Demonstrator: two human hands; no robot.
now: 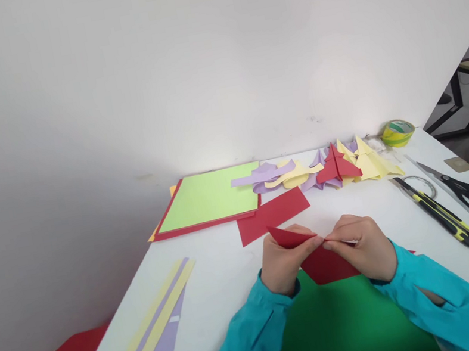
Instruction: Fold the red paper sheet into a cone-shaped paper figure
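Note:
My left hand (286, 257) pinches a piece of red paper (289, 237) between thumb and fingers, with a pointed flap rising above the knuckles. Close against it, my right hand (360, 244) has thumb and forefinger pressed together on the same paper, the fingertips of both hands almost meeting. More red paper (328, 266) shows below the hands; whether it is the same piece I cannot tell. Beneath lies a dark green sheet (347, 325) at the table's near side. Beyond the left hand is a flat red rectangle (274, 215).
Light green sheets (211, 195) over red ones lie back left. Folded paper shapes (336, 166) line the wall, beside yellow tape (398, 133). A box cutter (441, 214), scissors (463, 186) and a ruler (457, 203) lie right. Paper strips (153, 329) lie left.

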